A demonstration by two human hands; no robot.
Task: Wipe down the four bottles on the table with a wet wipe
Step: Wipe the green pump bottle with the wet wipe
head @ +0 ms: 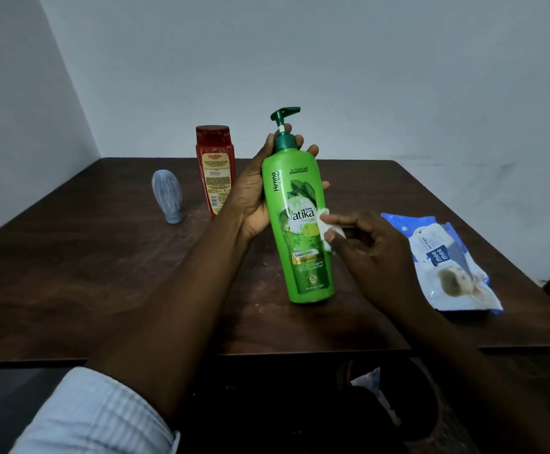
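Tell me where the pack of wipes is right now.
In the head view, the wipes pack lies on the table, far right, beside the right hand.

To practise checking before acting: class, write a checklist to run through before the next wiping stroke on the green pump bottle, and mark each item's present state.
1. Left hand grips the green bottle from behind: ok.
2. Right hand pinches the wet wipe against the front label: ok.
3. Bottle's base rests on the table: cannot tell.
4. Red bottle and grey tube stand upright, apart from both hands: ok.
5. Wipe pack lies on the table beside the right hand: ok.
6. All four bottles in view: not ok, only three show.
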